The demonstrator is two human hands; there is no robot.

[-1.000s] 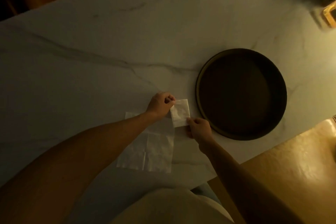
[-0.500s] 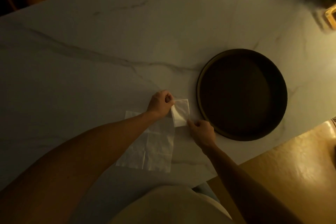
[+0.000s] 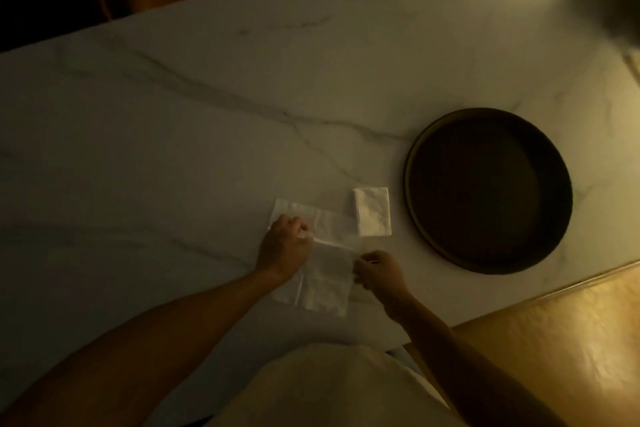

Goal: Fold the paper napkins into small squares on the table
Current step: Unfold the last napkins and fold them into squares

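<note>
Head view: folded square (image 3: 373, 211), released since a second ago, lies beside the tray (image 3: 412, 156); left hand (image 3: 284, 244) and right hand (image 3: 379, 270) now pinch the flat napkin (image 3: 325, 288).

napkins (image 3: 373, 212) white | table (image 3: 207, 121) white, grey-veined | tray (image 3: 488, 191) dark brown

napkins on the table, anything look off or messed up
Nothing stands out. The folded napkin lies flat beside the dark round tray, and the left hand and right hand pinch the unfolded napkin, which shows only fold creases.
</note>
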